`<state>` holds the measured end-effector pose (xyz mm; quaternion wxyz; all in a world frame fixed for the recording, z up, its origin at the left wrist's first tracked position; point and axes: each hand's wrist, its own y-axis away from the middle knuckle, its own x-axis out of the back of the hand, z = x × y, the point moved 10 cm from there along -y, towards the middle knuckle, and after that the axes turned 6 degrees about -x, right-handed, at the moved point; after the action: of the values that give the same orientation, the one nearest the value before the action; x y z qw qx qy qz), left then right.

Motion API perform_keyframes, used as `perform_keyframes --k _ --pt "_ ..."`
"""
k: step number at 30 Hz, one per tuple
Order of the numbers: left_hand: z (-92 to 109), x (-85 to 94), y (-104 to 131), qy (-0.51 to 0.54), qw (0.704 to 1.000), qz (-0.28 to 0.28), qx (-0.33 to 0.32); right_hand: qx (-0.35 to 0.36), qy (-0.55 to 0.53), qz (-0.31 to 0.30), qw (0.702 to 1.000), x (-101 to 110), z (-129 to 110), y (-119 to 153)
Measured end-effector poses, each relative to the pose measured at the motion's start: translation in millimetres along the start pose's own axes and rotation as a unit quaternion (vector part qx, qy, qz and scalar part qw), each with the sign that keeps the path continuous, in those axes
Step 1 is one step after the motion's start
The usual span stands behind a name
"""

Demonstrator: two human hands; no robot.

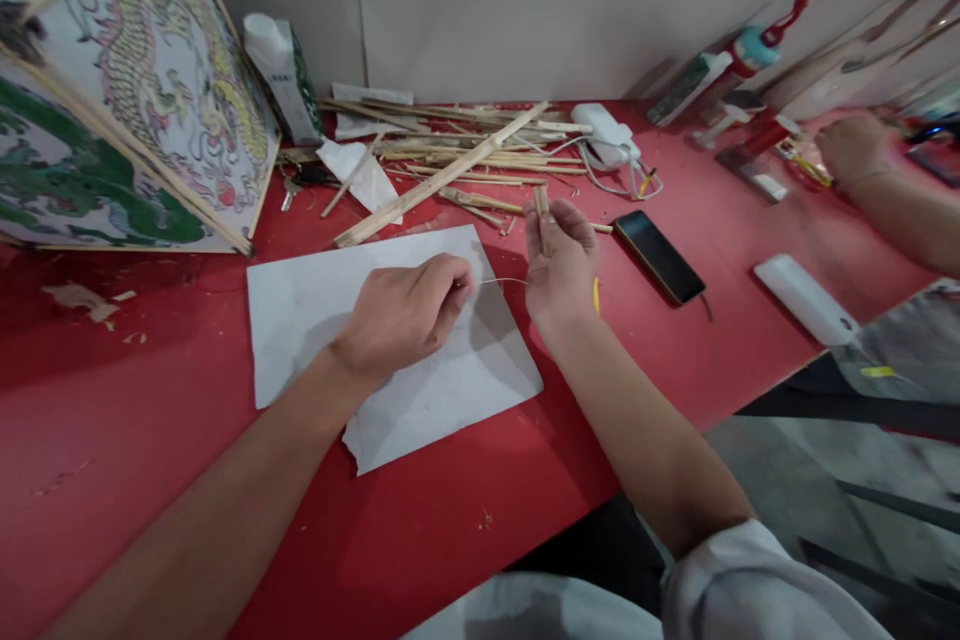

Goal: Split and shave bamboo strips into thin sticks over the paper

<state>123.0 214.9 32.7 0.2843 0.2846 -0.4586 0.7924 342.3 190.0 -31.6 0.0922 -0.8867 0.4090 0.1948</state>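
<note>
My left hand (409, 315) pinches thread (504, 280) over paper (442, 400); right hand (561, 265) grips short sticks (542, 208), right of paper. Painted frame (187, 70), left of paper, looks assembled; piled sticks (444, 175) beyond paper, unjoined.

Paper sheet (420, 340) white, matt; wood sticks (450, 172) pale; phone (660, 258) glossy.
</note>
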Motion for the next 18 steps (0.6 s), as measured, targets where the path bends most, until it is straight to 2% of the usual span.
perform_keyframes --k 3,6,8,12,18 --pt "-19 13.7 3 0.059 0.993 0.087 0.062 -0.034 -0.008 -0.014 0.999 -7 4 1" --pt "-55 32.0 17 0.122 0.949 0.242 0.162 -0.074 0.013 -0.062 0.995 -27 8 15" --pt "-71 33.3 22 0.142 0.931 0.28 0.186 -0.077 0.032 -0.094 0.992 -41 7 26" --pt "-79 24.3 16 0.148 0.943 0.231 0.186 -0.083 0.066 -0.152 0.983 -61 5 45" --pt "-67 23.1 10 0.136 0.959 0.181 0.17 -0.084 0.107 -0.208 0.969 -74 8 57"
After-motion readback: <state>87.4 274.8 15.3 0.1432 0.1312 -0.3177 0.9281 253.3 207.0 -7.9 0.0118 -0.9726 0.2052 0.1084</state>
